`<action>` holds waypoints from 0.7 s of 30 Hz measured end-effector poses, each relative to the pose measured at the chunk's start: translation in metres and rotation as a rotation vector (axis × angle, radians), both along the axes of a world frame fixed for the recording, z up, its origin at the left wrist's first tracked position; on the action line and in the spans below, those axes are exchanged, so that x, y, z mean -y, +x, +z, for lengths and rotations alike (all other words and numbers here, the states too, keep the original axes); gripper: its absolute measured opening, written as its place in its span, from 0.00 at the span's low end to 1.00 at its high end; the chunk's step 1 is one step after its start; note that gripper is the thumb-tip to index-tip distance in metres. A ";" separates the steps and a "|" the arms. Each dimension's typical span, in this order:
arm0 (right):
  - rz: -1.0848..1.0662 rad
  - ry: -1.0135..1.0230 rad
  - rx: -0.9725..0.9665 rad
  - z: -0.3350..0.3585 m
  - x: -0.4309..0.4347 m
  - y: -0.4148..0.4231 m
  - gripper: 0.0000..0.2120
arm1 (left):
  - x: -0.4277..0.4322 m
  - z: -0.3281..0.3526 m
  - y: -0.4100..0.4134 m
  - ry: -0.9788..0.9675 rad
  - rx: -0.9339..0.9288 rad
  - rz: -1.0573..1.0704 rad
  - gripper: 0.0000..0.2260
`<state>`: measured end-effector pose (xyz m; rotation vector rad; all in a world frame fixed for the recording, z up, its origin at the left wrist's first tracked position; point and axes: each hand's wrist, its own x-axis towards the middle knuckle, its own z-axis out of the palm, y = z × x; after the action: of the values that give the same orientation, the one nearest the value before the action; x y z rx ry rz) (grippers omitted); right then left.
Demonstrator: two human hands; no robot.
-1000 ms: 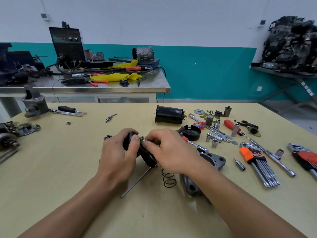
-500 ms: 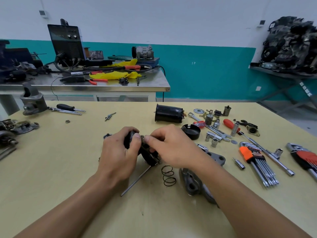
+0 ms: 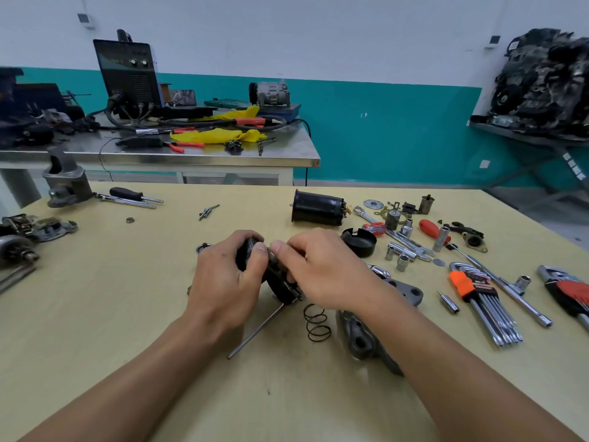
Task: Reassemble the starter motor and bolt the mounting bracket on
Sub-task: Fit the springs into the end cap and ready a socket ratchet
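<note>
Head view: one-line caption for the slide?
Both hands, left hand and right hand, grip a black starter motor part above the workbench.

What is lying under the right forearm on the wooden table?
A grey cast metal bracket lies under the right forearm, with its flange showing on the far side. A coil spring lies beside it. The forearm covers the bracket's middle, so that part cannot be seen.
</note>
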<state>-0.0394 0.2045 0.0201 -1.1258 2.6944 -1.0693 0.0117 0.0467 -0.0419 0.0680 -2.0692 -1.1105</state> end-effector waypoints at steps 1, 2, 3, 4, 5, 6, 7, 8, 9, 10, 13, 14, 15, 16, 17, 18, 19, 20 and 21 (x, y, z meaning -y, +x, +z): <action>-0.007 -0.016 -0.009 0.001 -0.002 -0.001 0.23 | 0.000 0.000 0.000 -0.016 -0.003 0.007 0.09; -0.001 -0.028 -0.003 0.002 -0.003 -0.003 0.21 | 0.000 0.000 0.000 -0.022 -0.003 0.013 0.08; 0.020 -0.036 0.025 0.003 -0.006 -0.004 0.17 | 0.000 0.000 -0.001 -0.011 -0.002 0.011 0.08; 0.047 -0.042 0.062 0.004 -0.007 -0.004 0.13 | 0.000 0.000 -0.001 0.006 0.000 0.003 0.08; 0.071 -0.041 0.089 0.005 -0.008 -0.004 0.10 | 0.000 0.000 -0.001 0.020 0.004 -0.004 0.08; 0.084 -0.035 0.097 0.005 -0.008 -0.005 0.08 | 0.000 -0.001 -0.002 0.027 0.007 -0.009 0.08; 0.087 -0.028 0.092 0.004 -0.008 -0.004 0.08 | 0.000 -0.001 -0.002 0.033 0.009 -0.014 0.08; 0.086 -0.020 0.080 0.004 -0.006 -0.004 0.08 | 0.001 -0.002 -0.002 0.036 0.010 -0.015 0.08; 0.085 -0.003 0.060 0.003 -0.004 -0.002 0.09 | 0.001 -0.001 -0.001 0.032 0.009 -0.012 0.08; 0.080 0.028 0.030 0.002 -0.003 -0.001 0.11 | 0.001 -0.001 -0.001 0.026 0.008 -0.007 0.08; 0.040 0.101 -0.062 0.001 0.001 0.002 0.20 | 0.000 0.000 0.000 0.022 0.008 -0.008 0.08; 0.030 0.084 -0.073 0.001 0.001 0.001 0.21 | -0.001 0.000 0.000 0.017 0.009 -0.008 0.08; 0.029 0.061 -0.077 0.002 0.000 0.001 0.21 | -0.001 0.000 0.000 0.009 0.008 -0.007 0.08; 0.036 0.041 -0.072 0.004 -0.002 0.000 0.20 | -0.002 0.000 0.000 0.002 0.006 -0.007 0.08; 0.051 0.029 -0.053 0.006 -0.003 0.000 0.17 | -0.002 0.000 0.000 -0.004 0.003 -0.005 0.08; 0.070 0.026 -0.026 0.007 -0.004 0.000 0.14 | -0.002 0.001 0.000 -0.009 0.001 -0.003 0.08; 0.091 0.031 -0.005 0.007 -0.005 -0.001 0.11 | -0.001 0.001 -0.001 -0.011 0.002 -0.003 0.08; 0.107 0.038 0.005 0.007 -0.006 -0.001 0.09 | -0.001 0.001 -0.001 -0.009 0.003 -0.007 0.08; 0.114 0.046 0.005 0.007 -0.006 0.000 0.09 | 0.000 0.001 -0.001 -0.008 0.005 -0.010 0.08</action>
<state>-0.0394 0.2103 0.0269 -1.2498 2.6013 -0.9870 0.0105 0.0467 -0.0414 0.0563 -2.0804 -1.1087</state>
